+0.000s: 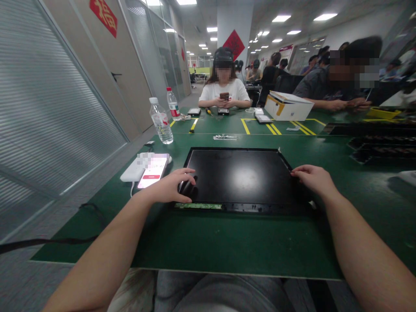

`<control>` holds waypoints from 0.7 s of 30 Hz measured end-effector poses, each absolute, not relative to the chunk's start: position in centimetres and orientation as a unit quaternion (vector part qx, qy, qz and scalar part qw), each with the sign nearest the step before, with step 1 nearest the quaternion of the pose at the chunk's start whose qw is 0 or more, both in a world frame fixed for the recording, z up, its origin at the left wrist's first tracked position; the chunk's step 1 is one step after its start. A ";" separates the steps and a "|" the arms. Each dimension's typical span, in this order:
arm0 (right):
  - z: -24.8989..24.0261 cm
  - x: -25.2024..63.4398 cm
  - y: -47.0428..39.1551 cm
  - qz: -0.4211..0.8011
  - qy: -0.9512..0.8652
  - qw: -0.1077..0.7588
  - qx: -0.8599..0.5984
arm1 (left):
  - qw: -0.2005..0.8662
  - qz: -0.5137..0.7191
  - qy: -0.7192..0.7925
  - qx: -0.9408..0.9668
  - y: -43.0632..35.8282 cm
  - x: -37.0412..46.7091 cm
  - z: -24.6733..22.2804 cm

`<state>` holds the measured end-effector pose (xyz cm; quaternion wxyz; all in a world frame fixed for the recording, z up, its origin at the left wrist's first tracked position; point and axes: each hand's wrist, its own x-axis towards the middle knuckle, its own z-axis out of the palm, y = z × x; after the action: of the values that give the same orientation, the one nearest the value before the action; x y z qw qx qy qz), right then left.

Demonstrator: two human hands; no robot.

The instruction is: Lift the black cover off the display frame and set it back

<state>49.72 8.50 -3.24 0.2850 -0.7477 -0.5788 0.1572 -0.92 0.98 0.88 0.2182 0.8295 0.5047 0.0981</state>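
A black flat display panel (227, 173) lies face up on the green table in front of me. Along its near edge runs a narrow strip of green circuit board (198, 206). My left hand (173, 186) is at the panel's left edge, fingers and thumb spread apart over the border, with a dark reflection beneath them. At the opposite side, my right hand (315, 180) has thumb and forefinger pinched together on the panel's black rim; its other fingers are curled and partly hidden.
Left of the panel lie a lit phone (153, 171) and a white device (133, 168) with a cable. Two water bottles (161, 122) stand behind them. Beyond sit a white box (289, 106), small drives (263, 118) and a person with a phone. Dark parts (383, 145) lie at right.
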 end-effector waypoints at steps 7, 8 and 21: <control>-2.9 49.3 8.3 0.156 -0.577 0.277 -0.752 | 0.226 0.112 0.477 0.842 0.8 -0.4 1.0; -2.9 49.3 8.2 0.154 -0.579 0.279 -0.750 | 0.228 0.116 0.469 0.845 0.7 -0.3 1.0; -3.3 49.7 8.4 0.148 -0.587 0.288 -0.742 | 0.254 0.134 0.434 0.854 0.5 0.1 1.2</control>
<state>49.73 8.43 -3.26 0.2882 -0.7416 -0.5873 0.1484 0.14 0.54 1.24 0.2536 0.8541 0.4338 0.1344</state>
